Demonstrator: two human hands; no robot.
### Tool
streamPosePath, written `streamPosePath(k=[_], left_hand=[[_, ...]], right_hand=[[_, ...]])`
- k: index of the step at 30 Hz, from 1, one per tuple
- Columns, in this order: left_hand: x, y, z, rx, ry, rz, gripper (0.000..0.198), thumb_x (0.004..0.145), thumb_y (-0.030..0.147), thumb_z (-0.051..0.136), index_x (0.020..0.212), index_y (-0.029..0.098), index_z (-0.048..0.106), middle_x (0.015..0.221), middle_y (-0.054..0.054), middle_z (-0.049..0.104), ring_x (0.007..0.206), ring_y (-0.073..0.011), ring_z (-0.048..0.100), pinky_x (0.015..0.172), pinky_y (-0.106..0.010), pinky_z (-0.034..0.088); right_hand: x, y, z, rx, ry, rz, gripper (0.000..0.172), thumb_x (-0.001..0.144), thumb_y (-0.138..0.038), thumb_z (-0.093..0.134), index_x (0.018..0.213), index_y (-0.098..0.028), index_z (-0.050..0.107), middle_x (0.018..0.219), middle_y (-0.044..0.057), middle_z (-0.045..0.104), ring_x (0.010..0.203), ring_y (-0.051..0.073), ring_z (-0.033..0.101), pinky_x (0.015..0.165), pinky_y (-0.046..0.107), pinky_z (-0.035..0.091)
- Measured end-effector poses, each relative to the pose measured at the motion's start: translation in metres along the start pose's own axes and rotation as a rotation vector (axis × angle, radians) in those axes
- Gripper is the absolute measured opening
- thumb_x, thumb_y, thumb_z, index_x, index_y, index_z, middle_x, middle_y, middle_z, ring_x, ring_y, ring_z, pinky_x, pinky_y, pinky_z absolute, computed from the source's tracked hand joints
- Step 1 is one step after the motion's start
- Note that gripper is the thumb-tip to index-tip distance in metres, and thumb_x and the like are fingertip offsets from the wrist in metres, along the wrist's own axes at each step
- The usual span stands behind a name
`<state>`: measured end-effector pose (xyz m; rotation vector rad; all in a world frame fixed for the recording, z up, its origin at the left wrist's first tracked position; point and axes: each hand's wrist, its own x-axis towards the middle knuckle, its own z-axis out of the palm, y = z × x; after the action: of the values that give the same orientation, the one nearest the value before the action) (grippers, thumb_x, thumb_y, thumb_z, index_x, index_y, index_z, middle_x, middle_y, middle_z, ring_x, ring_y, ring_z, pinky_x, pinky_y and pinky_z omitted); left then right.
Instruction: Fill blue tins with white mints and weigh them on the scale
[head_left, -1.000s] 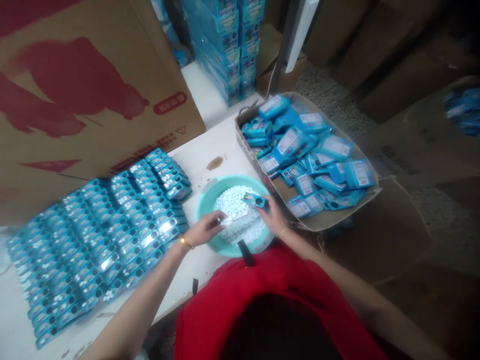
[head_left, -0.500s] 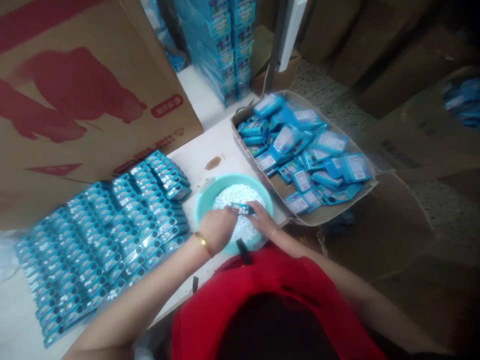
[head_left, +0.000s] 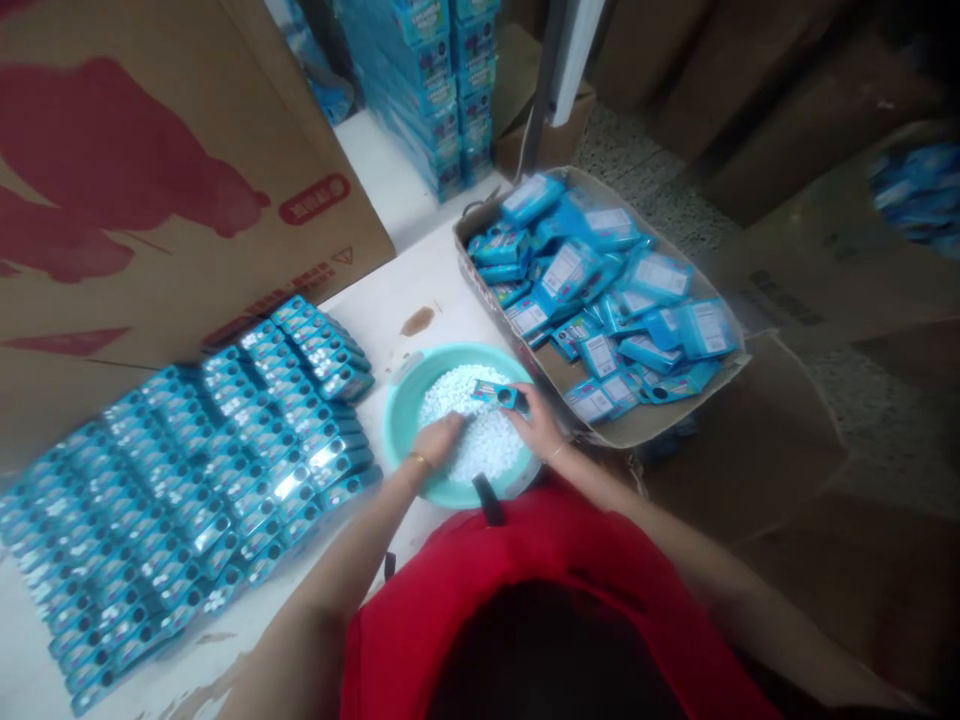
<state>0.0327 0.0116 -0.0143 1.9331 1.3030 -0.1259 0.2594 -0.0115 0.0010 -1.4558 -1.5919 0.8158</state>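
Right fingers (head_left: 531,397) pinch a box (head_left: 490,391), left ones (head_left: 450,424) unclear; white table (head_left: 424,282) stained, floor (head_left: 637,160) speckled

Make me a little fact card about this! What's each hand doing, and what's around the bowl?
Left hand: at the white pellets; its grip is hard to see
Right hand: holding a small blue box above the pellets
Bowl: turquoise, round, on the white table
Left of bowl: rows of blue boxes
Right of bowl: open carton with jumbled blue packs
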Motion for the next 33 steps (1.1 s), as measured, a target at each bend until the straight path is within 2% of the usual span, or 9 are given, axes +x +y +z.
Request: streamPosePath(k=[4,8,12,17,20,23,29,31,33], left_hand=[[-0.002,0.012,0.034,-0.181,-0.053,0.127,0.016,0.086,0.019,0.047,0.1,0.018,0.056,0.096,-0.007,0.06,0.087,-0.0189,0.055,0.082,-0.032,0.043],[-0.008,0.014,0.035,-0.363,-0.103,0.208,0.017,0.083,0.025,0.054,0.098,0.017,0.055,0.085,-0.003,0.059,0.076,-0.015,0.052,0.073,-0.028,0.045],[-0.022,0.01,0.01,-0.485,-0.099,0.25,0.022,0.085,0.035,0.055,0.097,0.016,0.055,0.086,-0.002,0.057,0.071,-0.012,0.049,0.068,-0.025,0.043],[-0.051,0.011,-0.049,-0.51,-0.048,0.247,0.028,0.088,0.04,0.054,0.101,0.016,0.054,0.084,-0.001,0.054,0.066,-0.0104,0.044,0.064,-0.024,0.04],[-0.059,0.024,-0.086,-0.386,0.014,0.22,0.027,0.089,0.039,0.051,0.104,0.017,0.055,0.08,0.0,0.055,0.065,-0.0109,0.046,0.062,-0.024,0.041],[-0.059,0.048,-0.113,-0.109,0.026,0.204,0.019,0.09,0.03,0.048,0.1,0.016,0.057,0.079,-0.002,0.059,0.067,-0.0137,0.052,0.064,-0.026,0.042],[-0.066,0.118,-0.127,0.571,-0.006,0.031,0.025,0.091,0.011,0.034,0.107,0.013,0.053,0.094,-0.011,0.063,0.069,-0.0207,0.063,0.055,-0.029,0.042],[-0.072,0.13,-0.131,0.661,-0.007,0.044,0.029,0.09,0.007,0.031,0.108,0.014,0.052,0.095,-0.011,0.062,0.067,-0.0196,0.064,0.052,-0.028,0.042],[-0.078,0.129,-0.139,0.645,-0.009,0.046,0.024,0.091,0.009,0.034,0.105,0.015,0.053,0.095,-0.009,0.061,0.067,-0.0187,0.063,0.053,-0.028,0.044]], right_hand=[[0.007,0.001,0.002,0.023,0.039,0.042,0.038,0.085,-0.039,0.06,0.116,-0.022,0.048,0.108,0.008,0.061,0.1,0.023,0.059,0.09,0.039,0.048],[0.011,0.004,0.003,0.059,0.038,0.072,0.04,0.084,-0.04,0.062,0.116,-0.021,0.048,0.108,0.008,0.06,0.101,0.023,0.058,0.091,0.039,0.047],[0.012,0.006,0.001,0.065,0.01,0.081,0.04,0.083,-0.038,0.062,0.116,-0.022,0.048,0.108,0.007,0.06,0.101,0.023,0.058,0.091,0.038,0.047],[0.01,0.007,0.002,0.075,-0.007,0.046,0.038,0.084,-0.036,0.062,0.116,-0.021,0.049,0.109,0.009,0.06,0.103,0.024,0.058,0.091,0.04,0.047],[0.008,0.005,0.006,0.069,-0.069,-0.018,0.032,0.085,-0.028,0.057,0.115,-0.021,0.05,0.11,0.009,0.059,0.105,0.025,0.057,0.093,0.042,0.046],[0.006,0.001,0.011,0.058,-0.137,-0.091,0.031,0.086,-0.021,0.052,0.117,-0.022,0.05,0.111,0.01,0.058,0.108,0.025,0.055,0.095,0.043,0.045],[0.002,-0.001,0.023,0.094,-0.152,-0.153,0.032,0.088,-0.022,0.052,0.119,-0.022,0.049,0.111,0.011,0.057,0.108,0.025,0.054,0.096,0.044,0.045],[0.001,0.0,0.025,0.124,-0.149,-0.144,0.031,0.088,-0.024,0.053,0.119,-0.023,0.049,0.11,0.011,0.057,0.108,0.025,0.054,0.095,0.043,0.045],[-0.001,0.0,0.025,0.153,-0.149,-0.111,0.031,0.088,-0.025,0.054,0.118,-0.023,0.049,0.11,0.01,0.057,0.107,0.024,0.054,0.095,0.042,0.045]])
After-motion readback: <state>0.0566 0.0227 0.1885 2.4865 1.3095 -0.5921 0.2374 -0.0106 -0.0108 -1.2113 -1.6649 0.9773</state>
